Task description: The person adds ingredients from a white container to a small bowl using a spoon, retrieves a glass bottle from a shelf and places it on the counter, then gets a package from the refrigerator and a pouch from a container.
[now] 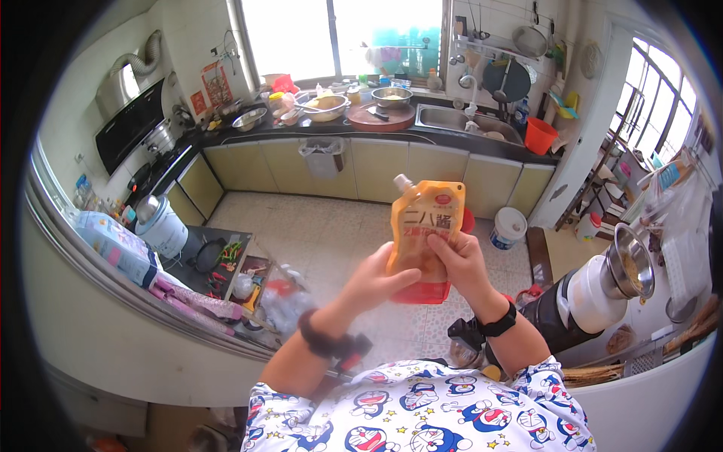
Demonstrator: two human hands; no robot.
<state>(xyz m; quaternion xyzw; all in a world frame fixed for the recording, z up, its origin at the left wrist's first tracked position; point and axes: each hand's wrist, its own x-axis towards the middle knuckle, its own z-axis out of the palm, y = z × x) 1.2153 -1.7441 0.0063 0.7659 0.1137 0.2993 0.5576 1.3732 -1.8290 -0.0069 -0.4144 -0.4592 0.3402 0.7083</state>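
Note:
A spouted sauce pouch (425, 226), yellow above and red at its base, is held up in front of me, its pale capped spout at the upper left. My left hand (381, 279) grips its left edge low down, the thumb lying across the front. My right hand (463, 263) holds the right edge, with the thumb pressed on the printed front. The pouch bears writing and tilts slightly. Both wrists wear black straps with small devices. My fingers behind the pouch are hidden.
Across the floor, a counter (316, 129) carries a round chopping board (381, 120) with a knife, bowls and a double sink (446, 120). A low table (240, 248) at left holds chilies and a pan. A white bucket (508, 226) stands right; nearer, a steel bowl (630, 263) rests on a white container.

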